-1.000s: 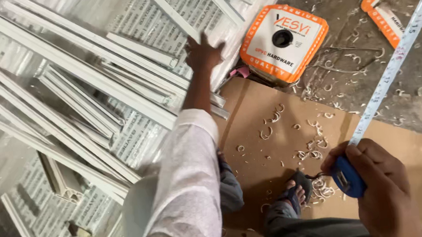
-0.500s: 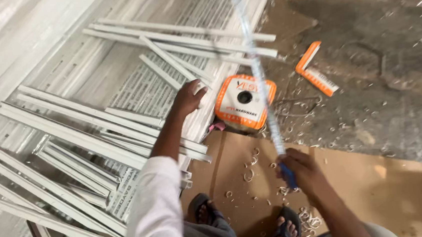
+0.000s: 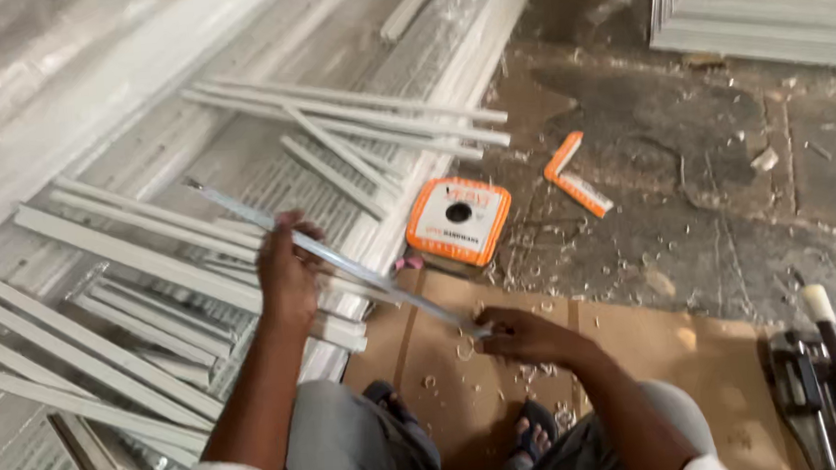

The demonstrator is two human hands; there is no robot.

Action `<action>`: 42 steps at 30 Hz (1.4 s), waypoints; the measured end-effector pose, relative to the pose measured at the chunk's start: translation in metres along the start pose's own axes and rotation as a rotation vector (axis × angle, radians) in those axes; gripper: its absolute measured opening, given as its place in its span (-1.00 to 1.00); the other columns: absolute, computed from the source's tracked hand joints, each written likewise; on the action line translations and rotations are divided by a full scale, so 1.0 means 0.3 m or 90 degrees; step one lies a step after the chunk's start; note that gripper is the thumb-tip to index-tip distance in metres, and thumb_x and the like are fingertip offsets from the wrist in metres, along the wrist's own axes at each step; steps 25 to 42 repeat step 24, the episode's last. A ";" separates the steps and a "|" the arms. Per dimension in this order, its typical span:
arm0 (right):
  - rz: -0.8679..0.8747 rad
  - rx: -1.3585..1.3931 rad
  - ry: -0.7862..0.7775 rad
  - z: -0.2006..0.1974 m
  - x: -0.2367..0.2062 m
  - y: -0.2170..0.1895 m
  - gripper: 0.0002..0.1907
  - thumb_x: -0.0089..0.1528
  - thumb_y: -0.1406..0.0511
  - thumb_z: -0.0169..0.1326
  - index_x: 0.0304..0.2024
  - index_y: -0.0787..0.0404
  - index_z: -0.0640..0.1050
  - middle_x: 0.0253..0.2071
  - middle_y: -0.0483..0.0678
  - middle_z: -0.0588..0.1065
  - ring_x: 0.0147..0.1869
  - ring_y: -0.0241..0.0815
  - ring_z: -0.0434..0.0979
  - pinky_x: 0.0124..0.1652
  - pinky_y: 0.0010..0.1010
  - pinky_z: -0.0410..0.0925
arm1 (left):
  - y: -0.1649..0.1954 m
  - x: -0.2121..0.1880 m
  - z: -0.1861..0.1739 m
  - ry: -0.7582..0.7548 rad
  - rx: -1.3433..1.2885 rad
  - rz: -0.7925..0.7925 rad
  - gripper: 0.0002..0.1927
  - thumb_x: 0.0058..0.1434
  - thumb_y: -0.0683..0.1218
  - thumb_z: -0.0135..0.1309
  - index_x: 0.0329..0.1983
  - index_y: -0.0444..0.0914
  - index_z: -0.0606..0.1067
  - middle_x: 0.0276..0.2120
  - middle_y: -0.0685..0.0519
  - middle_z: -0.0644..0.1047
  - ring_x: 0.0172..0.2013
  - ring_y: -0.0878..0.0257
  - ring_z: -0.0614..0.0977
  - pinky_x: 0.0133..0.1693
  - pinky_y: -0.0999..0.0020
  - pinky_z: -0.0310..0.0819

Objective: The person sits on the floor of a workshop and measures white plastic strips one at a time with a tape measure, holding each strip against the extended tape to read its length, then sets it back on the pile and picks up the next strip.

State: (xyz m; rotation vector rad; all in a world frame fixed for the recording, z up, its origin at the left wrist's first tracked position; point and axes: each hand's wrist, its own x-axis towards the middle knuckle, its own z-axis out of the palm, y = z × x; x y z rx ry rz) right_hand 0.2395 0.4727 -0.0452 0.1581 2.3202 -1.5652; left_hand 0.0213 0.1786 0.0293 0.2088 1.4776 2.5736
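Both hands grip one thin grey metal strip [image 3: 341, 261]: left hand [image 3: 287, 275] closed mid-length, right hand [image 3: 525, 334] pinching its near end over brown cardboard [image 3: 646, 346]; many white strips [image 3: 131, 253] lie unhandled, far left.

Single head-worn view, looking steeply down from above the person's lap at close range. The left hand [image 3: 287, 275] and right hand [image 3: 525, 334] enter from the bottom edge, with the knees directly below the lens. The frame faces forward across a cardboard sheet [image 3: 636, 347] onto the concrete floor [image 3: 689, 144]; white strips [image 3: 141, 257] fill the left half. No second view shares the scene.
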 end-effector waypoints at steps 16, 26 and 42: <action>0.123 -0.345 -0.076 -0.650 0.879 0.392 -0.36 0.05 0.22 0.29 0.18 0.13 0.46 -0.04 0.15 0.55 0.04 0.13 0.58 -0.04 -0.05 0.43 | -0.496 0.024 0.125 -0.620 1.074 -0.401 -0.30 0.13 0.35 0.17 0.20 -0.14 0.45 -0.10 -0.08 0.52 -0.07 -0.04 0.56 0.12 -0.16 0.29; 0.524 -0.296 0.002 -0.622 0.276 0.200 -0.38 0.13 0.17 0.16 0.23 0.17 0.38 0.03 0.19 0.58 0.17 0.15 0.58 0.10 -0.06 0.47 | -0.538 -0.101 0.160 -0.824 1.092 -0.610 -0.51 0.12 0.23 0.18 -0.02 -0.15 0.52 -0.16 -0.10 0.57 -0.05 -0.14 0.57 0.12 -0.27 0.13; 0.524 -0.296 0.002 -0.622 0.276 0.200 -0.38 0.13 0.17 0.16 0.23 0.17 0.38 0.03 0.19 0.58 0.17 0.15 0.58 0.10 -0.06 0.47 | -0.538 -0.101 0.160 -0.824 1.092 -0.610 -0.51 0.12 0.23 0.18 -0.02 -0.15 0.52 -0.16 -0.10 0.57 -0.05 -0.14 0.57 0.12 -0.27 0.13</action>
